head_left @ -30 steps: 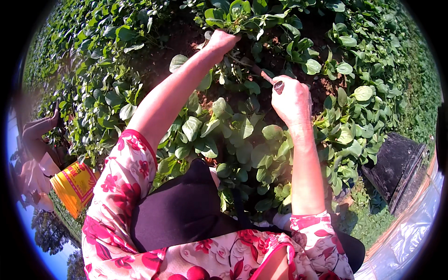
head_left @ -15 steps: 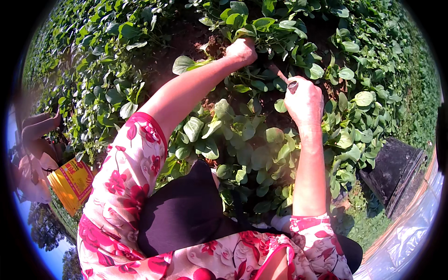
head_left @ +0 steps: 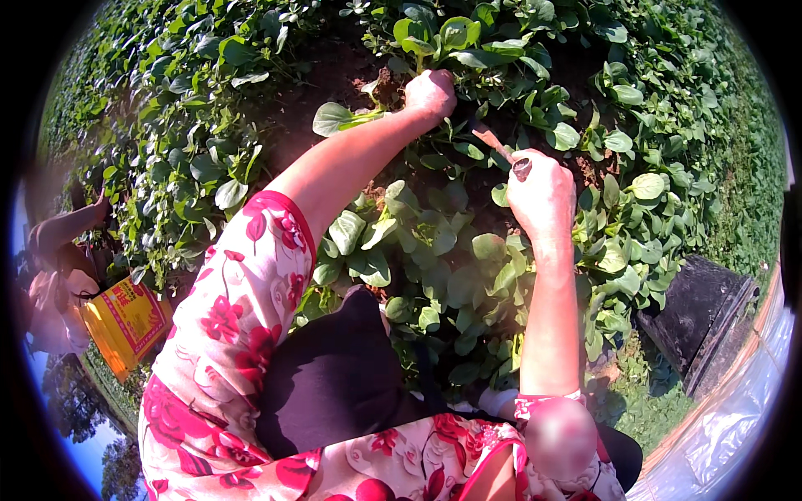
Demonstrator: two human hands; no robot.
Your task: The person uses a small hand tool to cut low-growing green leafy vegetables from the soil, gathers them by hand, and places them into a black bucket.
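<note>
My left hand [head_left: 430,94] is closed round the base of a leafy green plant [head_left: 459,33] with broad, rounded leaves. Its fingers are mostly hidden from above. Lower and to the right, my right hand [head_left: 541,192] grips a small knife [head_left: 493,140] by its handle, whose round end shows at the fist. The narrow, rusty-brown blade points up and left toward the plant's base, apart from my left hand. A pale-leaved green [head_left: 332,118] lies beside my left wrist. More greens [head_left: 401,225] with light, wide leaves fill the space between my forearms.
Dense greens surround me, with dark soil [head_left: 330,71] showing between them. A black plastic crate or tub [head_left: 697,313] lies tilted at the right, near silvery plastic sheeting [head_left: 735,417]. At the left, another person's arm [head_left: 71,225] shows near a yellow-and-red bag [head_left: 125,321].
The knife has drawn back slightly down and left, showing more of its blade. My left hand has shifted a little left, and the held plant's leaves have tipped up.
</note>
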